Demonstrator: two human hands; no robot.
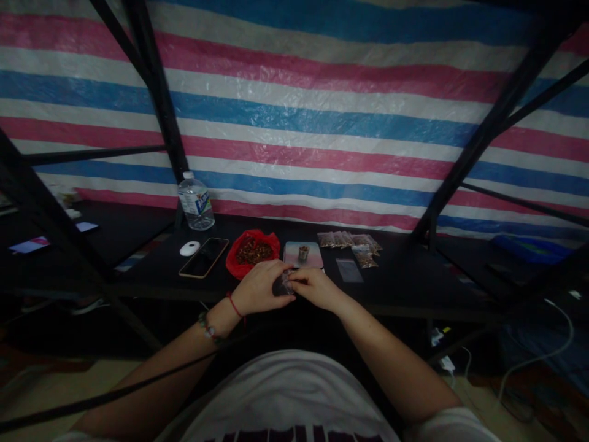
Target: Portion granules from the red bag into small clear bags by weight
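My left hand point(259, 286) and my right hand point(316, 287) meet at the front edge of a dark table point(396, 288), both pinching a small clear plastic bag point(286, 283) between their fingertips. Just behind them lies a red plastic bag point(234, 258) spread open with brown bits in it. Beside it stands a small flat scale point(313, 256) with a little cup point(304, 252) on top. Several filled small bags point(348, 240) lie in a row to the right, and one empty clear bag point(349, 271) lies flat near my right hand.
A phone point(204, 257) and a white round lid point(189, 248) lie left of the red bag, with a water bottle point(196, 202) behind them. Black metal frame bars point(159, 92) rise at both sides. A striped tarp point(322, 104) hangs behind. Cables point(543, 356) trail at the lower right.
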